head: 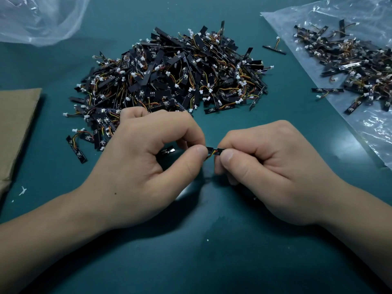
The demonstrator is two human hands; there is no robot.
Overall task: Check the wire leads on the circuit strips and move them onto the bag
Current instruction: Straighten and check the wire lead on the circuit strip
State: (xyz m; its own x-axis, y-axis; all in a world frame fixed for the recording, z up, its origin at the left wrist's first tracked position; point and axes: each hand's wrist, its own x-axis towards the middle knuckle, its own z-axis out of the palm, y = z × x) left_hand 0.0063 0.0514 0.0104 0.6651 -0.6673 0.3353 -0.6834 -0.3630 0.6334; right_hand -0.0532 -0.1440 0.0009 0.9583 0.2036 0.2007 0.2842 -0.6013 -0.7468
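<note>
A small black circuit strip [214, 150] with coloured wire leads is pinched between both hands just above the teal table. My left hand [148, 162] grips its left end between thumb and forefinger, and my right hand [265, 166] grips its right end the same way. Most of the strip is hidden by my fingers. A second strip [167, 151] shows under my left palm. A big heap of strips [174, 75] lies beyond my hands. At the right lies a clear plastic bag [371, 128] with a smaller pile of strips [352, 64] on it.
A flat brown cardboard piece [17, 128] lies at the left edge. A crumpled clear plastic bag [38, 18] sits at the back left. Loose strips [274, 48] lie between the heap and the right bag. The teal table [212, 251] runs toward me.
</note>
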